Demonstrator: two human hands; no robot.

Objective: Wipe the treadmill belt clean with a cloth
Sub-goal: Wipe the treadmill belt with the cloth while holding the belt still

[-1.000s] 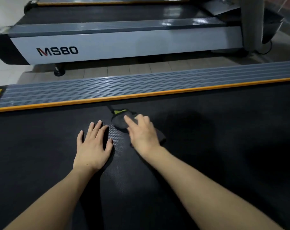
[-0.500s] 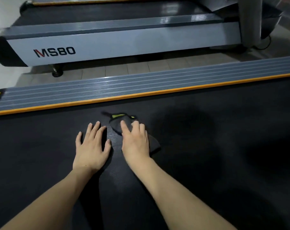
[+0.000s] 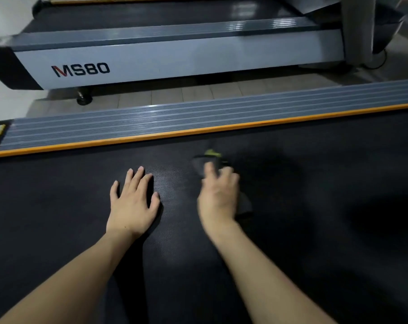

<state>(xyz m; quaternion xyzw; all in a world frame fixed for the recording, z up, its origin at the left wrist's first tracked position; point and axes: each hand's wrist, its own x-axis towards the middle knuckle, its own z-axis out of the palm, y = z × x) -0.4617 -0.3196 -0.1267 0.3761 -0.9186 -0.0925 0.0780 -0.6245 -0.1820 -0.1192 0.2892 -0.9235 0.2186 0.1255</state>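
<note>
Across the treadmill belt (image 3: 315,230) under me, black rubber runs on far to either side, so I judge most of it is left to wipe. Beyond lies the grey side rail (image 3: 198,120) with its orange edge. My left hand (image 3: 132,204) rests flat, fingers spread, holding nothing. My right hand (image 3: 218,192), blurred, presses the dark cloth (image 3: 208,157) onto the belt; whether its fingers curl I cannot tell.

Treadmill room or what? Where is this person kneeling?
Probably a gym or fitness room. The hands press on a wide black textured treadmill belt edged by a grey ribbed side rail with an orange strip, and a second grey treadmill marked MS80 stands beside it on a tiled floor.
</note>
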